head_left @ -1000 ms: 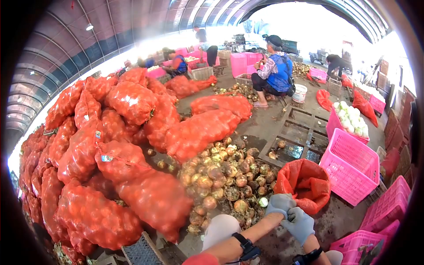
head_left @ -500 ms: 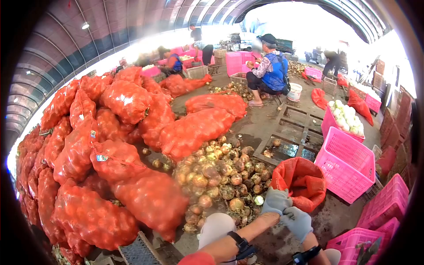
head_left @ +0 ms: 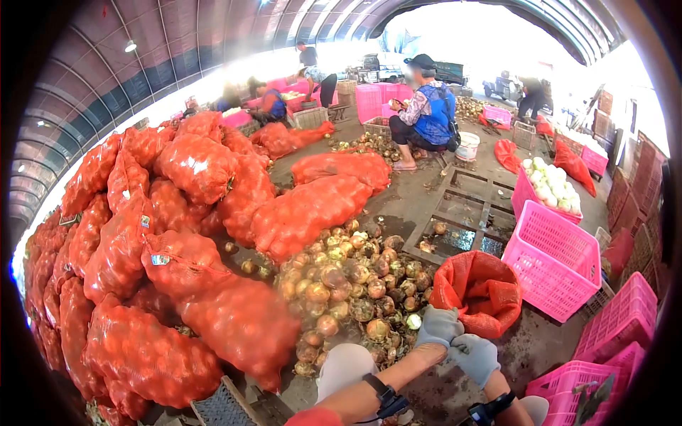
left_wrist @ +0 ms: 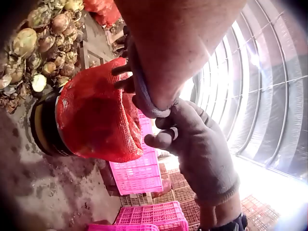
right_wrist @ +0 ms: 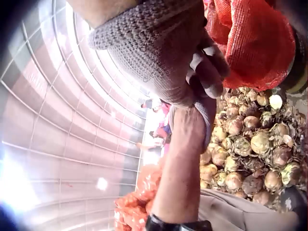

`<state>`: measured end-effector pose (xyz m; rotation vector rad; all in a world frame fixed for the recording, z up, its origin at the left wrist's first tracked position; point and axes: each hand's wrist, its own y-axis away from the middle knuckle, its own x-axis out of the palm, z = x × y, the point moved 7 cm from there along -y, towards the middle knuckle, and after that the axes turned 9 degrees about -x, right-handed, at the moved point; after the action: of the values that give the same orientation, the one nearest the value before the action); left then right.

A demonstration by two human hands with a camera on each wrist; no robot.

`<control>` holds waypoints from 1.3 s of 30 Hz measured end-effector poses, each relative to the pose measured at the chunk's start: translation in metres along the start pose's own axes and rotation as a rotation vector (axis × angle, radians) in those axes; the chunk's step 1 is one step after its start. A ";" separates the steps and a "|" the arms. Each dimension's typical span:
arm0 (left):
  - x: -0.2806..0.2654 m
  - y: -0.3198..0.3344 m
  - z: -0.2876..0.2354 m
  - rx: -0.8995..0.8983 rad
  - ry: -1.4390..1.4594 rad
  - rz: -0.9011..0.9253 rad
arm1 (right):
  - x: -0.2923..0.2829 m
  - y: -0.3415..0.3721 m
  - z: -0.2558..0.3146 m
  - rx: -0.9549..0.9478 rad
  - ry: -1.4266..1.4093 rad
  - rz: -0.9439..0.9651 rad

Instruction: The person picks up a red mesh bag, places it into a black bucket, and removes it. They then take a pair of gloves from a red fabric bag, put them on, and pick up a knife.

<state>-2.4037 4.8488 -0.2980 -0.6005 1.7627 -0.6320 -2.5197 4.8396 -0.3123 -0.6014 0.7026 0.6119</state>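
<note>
Both hands wear grey gloves and meet at the near side of a red mesh bag (head_left: 510, 302). The left wrist view shows the bag (left_wrist: 94, 115) draped over a dark bucket (left_wrist: 45, 127). My left hand (head_left: 438, 326) has its fingers loosely extended toward the bag and holds nothing. Across the left wrist, my right hand (head_left: 476, 357) curls its thumb and fingers at the cuff (left_wrist: 153, 109) of the left glove, pinching it. In the right wrist view those curled fingers (right_wrist: 209, 79) overlap the cuff. A heap of onions (head_left: 376, 290) lies left of the bag.
Filled red mesh sacks (head_left: 153, 348) are piled on the left. A pink crate (head_left: 547, 291) stands beyond the bag, with more pink crates (head_left: 618, 319) at right and a crate of peeled onions (head_left: 550, 184) behind. A person (head_left: 430, 117) sits ahead near a wooden frame (head_left: 444, 231).
The head view has shifted slightly, so the scene sits a little farther left. Both hands stay together by the bag, the right still at the left glove's cuff.
</note>
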 end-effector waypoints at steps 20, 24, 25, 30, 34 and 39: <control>0.016 0.008 0.004 0.109 0.102 -0.005 | 0.024 0.017 0.018 0.354 -0.792 0.301; 0.134 0.051 0.040 -0.194 0.715 0.314 | 0.029 0.014 0.036 0.367 -0.833 0.353; 0.149 0.062 0.041 -0.226 0.752 0.415 | 0.030 0.014 0.036 0.363 -0.832 0.354; 0.156 0.064 0.019 -0.451 2.296 0.880 | 0.031 0.015 0.041 0.314 -0.828 0.339; 0.057 -0.002 0.013 -0.677 3.139 0.874 | 0.044 0.029 0.071 0.101 -0.878 0.554; -0.021 -0.033 -0.015 -0.853 3.142 0.475 | 0.025 0.005 -0.004 0.206 -0.893 0.093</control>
<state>-2.4105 4.8405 -0.2577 -0.5139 -1.2500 -0.1089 -2.5095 4.8480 -0.3341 -0.0638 -0.0531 0.7975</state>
